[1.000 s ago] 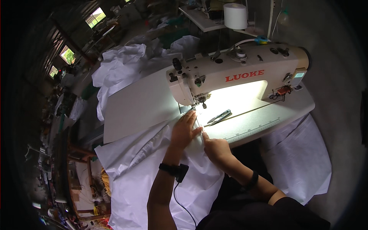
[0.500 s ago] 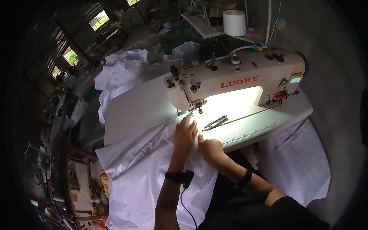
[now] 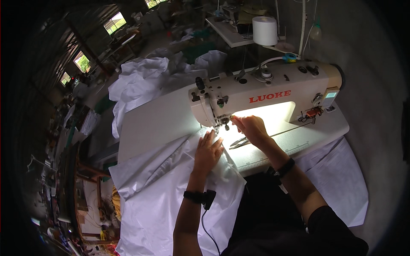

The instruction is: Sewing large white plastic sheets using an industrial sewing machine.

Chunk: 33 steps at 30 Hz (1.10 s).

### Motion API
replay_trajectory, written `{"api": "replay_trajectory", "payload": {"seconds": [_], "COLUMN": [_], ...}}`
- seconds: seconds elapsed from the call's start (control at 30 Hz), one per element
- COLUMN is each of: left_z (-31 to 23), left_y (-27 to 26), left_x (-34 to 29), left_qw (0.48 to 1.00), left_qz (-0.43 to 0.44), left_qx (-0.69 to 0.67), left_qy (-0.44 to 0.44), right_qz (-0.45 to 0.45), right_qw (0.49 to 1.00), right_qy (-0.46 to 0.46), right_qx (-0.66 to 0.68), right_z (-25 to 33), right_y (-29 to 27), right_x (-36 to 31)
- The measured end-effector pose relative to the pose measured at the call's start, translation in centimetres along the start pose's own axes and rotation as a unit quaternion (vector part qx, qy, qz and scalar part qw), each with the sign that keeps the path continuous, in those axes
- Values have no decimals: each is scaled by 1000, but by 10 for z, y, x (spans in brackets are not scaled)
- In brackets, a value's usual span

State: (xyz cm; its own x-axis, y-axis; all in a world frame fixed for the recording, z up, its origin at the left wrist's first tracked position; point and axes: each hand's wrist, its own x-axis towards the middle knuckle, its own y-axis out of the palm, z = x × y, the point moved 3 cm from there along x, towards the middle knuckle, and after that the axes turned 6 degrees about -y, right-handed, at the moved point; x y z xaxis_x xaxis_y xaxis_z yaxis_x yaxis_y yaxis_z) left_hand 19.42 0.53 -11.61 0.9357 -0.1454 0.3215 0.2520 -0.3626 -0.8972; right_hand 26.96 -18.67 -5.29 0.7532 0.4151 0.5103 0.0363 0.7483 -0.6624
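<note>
A white sewing machine [image 3: 273,96] stands before me with its work lamp lit. White fabric [image 3: 171,205] hangs over the near edge, and one corner of it reaches the presser foot [image 3: 217,129]. My left hand [image 3: 208,151] lies on that corner just short of the foot, fingers stretched out. My right hand [image 3: 252,129] is raised beside the needle head, its thumb and fingers closed near a small part of the mechanism; what they pinch is too small to make out. Thread snips [image 3: 239,143] rest on the lit machine bed below it, partly hidden by the hand.
A bunched heap of white fabric [image 3: 141,77] lies beyond the pale tabletop [image 3: 156,123]. More white cloth [image 3: 337,183] hangs at the right. A thread cone [image 3: 265,30] stands behind the machine. From my left wrist strap [image 3: 200,197] a cable runs down.
My right hand has left the fabric beside my left hand and risen over the snips to the needle head. The left hand remains on the cloth. The whole view has shifted slightly.
</note>
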Motion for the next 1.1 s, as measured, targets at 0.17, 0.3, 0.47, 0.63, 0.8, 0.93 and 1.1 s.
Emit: {"api": "replay_trajectory", "payload": {"seconds": [0.17, 0.3, 0.47, 0.63, 0.8, 0.93, 1.1], "left_z": [-6, -10, -17, -10, 13, 3, -91], "left_y": [-2, -7, -14, -15, -14, -30, -54], "left_x": [-7, -16, -19, -16, -6, -3, -112], "left_qw": [1000, 999, 999, 998, 994, 994, 986], "left_qz": [-23, -21, -3, 17, 43, 75, -52], "left_qx": [-7, -31, -39, -33, -33, -69, -99], "left_qy": [18, 20, 31, 46, 100, 34, -123], "right_qz": [-11, 0, -11, -1, 48, 109, 183], "right_qw": [1000, 1000, 1000, 998, 998, 992, 957], "right_qy": [9, 14, 2, -23, -31, -8, 58], "right_qx": [10, 9, -3, -50, -14, 56, 217], "right_z": [2, -3, -4, 2, 26, 44, 45], "right_y": [-1, 2, 6, 4, 4, 2, 0], "right_x": [-2, -2, -1, -14, -72, -129, -178]}}
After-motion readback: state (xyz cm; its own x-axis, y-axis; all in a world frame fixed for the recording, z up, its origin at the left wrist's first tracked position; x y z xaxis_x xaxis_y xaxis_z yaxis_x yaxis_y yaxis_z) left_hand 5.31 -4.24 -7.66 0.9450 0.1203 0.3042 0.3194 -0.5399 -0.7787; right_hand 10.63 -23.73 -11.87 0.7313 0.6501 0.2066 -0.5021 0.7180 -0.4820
